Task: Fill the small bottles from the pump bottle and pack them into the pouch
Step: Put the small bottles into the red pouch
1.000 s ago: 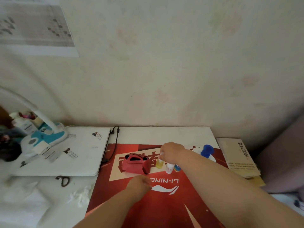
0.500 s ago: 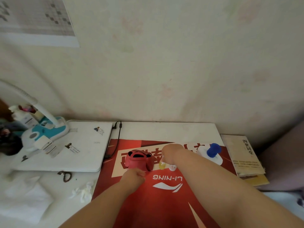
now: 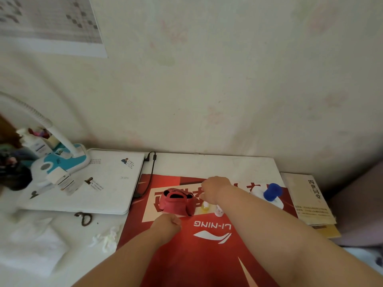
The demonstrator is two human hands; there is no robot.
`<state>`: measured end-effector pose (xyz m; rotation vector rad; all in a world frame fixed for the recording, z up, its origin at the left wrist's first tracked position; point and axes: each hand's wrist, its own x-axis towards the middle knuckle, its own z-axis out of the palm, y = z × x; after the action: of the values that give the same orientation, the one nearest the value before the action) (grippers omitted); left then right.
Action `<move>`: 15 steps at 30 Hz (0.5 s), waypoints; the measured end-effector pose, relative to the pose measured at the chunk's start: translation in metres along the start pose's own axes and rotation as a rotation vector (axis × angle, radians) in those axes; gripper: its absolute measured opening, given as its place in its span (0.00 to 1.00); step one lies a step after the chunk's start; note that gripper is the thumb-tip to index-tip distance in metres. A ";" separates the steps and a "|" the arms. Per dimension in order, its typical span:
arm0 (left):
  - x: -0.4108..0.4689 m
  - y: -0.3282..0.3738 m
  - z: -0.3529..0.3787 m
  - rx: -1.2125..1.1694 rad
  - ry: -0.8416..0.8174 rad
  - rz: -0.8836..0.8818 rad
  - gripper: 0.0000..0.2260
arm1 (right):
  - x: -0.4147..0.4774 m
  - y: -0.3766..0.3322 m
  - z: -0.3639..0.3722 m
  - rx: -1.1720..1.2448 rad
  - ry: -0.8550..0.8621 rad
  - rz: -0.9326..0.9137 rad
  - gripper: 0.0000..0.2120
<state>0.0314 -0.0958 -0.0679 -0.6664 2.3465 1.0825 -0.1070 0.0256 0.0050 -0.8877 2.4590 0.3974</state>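
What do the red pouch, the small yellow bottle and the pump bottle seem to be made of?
Red pouch: probably soft matte fabric; it sags and creases around its open mouth. Small yellow bottle: likely translucent plastic, but too small to confirm. Pump bottle: likely smooth plastic, white body, blue head.

Left hand (image 3: 166, 223): bare. Right hand (image 3: 214, 188): bare. Both forearms bare from wrist to the frame's bottom edge. The right forearm shows broader than the left.
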 end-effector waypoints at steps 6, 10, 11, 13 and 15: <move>-0.004 0.000 -0.008 -0.045 0.027 -0.002 0.10 | 0.007 -0.016 -0.017 0.196 0.081 -0.083 0.15; -0.009 -0.004 -0.014 -0.076 0.064 -0.046 0.10 | 0.008 -0.028 -0.019 0.279 0.093 -0.133 0.16; -0.011 -0.006 -0.017 -0.092 0.072 -0.056 0.10 | 0.009 -0.032 -0.019 0.277 0.088 -0.143 0.16; -0.015 -0.010 -0.021 -0.115 0.101 -0.075 0.11 | 0.010 -0.037 -0.017 0.248 0.081 -0.149 0.15; -0.016 -0.017 -0.024 -0.165 0.125 -0.083 0.10 | 0.012 -0.043 -0.017 0.204 0.083 -0.148 0.14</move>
<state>0.0490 -0.1200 -0.0539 -0.9084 2.3266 1.2391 -0.0924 -0.0201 0.0077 -1.0067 2.4348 0.0573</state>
